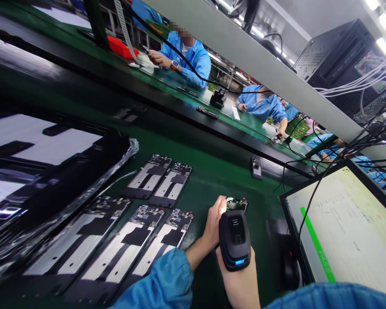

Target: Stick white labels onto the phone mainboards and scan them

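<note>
Right hand (241,274) gripping scanner (234,240), fingers wrapped; left hand (215,223) fingers pinching phone (236,204). Advisable: keeping phone steady under scanner.

Colours here: the table (212,171) is deep green with a black strip running along it. The scanner (234,240) is matte black with a little bright-blue light at its base. The phone frames (148,176) lying in rows are silver-grey with black patches and dark boards at one end. The sleeve (162,283) is bright blue, same as the co-workers' jackets (196,58). The monitor (344,227) shows a pale cream screen with one green stripe. There's a red tray (122,47) at the back.
</note>
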`<state>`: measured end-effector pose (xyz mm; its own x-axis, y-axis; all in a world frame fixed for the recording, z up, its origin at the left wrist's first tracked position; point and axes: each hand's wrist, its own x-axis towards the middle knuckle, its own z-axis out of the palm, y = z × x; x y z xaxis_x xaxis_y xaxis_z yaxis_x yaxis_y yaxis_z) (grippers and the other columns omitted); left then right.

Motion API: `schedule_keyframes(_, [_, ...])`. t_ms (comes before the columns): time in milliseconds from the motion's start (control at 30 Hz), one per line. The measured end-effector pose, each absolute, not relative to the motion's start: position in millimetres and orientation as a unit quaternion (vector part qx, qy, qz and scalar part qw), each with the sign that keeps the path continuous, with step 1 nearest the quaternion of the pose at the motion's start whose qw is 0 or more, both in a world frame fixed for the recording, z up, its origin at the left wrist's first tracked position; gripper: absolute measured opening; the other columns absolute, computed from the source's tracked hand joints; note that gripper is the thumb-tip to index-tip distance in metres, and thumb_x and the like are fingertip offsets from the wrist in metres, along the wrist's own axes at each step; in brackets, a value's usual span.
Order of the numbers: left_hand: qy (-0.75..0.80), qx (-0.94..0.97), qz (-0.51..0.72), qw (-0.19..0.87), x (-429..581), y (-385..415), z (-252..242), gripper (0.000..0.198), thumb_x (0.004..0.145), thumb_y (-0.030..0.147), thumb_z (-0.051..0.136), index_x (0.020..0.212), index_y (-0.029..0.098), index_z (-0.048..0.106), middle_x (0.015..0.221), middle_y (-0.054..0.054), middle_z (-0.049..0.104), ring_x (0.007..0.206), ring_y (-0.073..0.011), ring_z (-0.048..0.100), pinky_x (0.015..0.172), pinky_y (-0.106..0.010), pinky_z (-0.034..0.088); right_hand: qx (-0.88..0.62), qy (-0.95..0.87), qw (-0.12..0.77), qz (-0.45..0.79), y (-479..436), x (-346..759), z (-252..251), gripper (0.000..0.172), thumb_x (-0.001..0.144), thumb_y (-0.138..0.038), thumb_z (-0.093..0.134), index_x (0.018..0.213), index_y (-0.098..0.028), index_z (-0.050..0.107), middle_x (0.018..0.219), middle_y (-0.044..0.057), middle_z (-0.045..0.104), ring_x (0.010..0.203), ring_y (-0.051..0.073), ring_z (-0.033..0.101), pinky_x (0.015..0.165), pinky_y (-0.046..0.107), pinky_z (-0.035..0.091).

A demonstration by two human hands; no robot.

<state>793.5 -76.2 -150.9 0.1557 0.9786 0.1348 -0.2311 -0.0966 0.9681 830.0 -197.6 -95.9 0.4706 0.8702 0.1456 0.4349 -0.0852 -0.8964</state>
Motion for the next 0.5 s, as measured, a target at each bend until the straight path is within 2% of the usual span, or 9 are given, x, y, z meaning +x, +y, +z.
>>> schedule_keyframes(333, [0.422,0.530,0.500,0.540,793.4,-76.3,-145.5,0.035,0.096,0.048,0.035,0.081,0.021,0.051,0.064,0.002,0.058,0.061,-0.0155,0.055,0.058,-0.025,0.037,-0.705,-0.464,0.486,0.226,-196.4,829.3,-96.1,0.027,0.076,-0.043,0.068,0.087,-0.019,0.071,0.079,0.005,0.074,0.073,0.027,0.069,0.064,0.031,0.057])
schedule_keyframes(500, [0.396,0.518,0.541,0.532,794.1,-75.7,-148.6,0.032,0.095,0.045,0.040,0.076,0.021,0.048,0.063,0.004,0.052,0.059,-0.0127,0.049,0.056,-0.022,0.034,-0.751,-0.377,0.511,0.180,-204.0,830.3,-107.9,0.036,0.065,-0.054,0.071,0.082,-0.022,0.069,0.078,0.004,0.072,0.076,0.031,0.068,0.070,0.040,0.056])
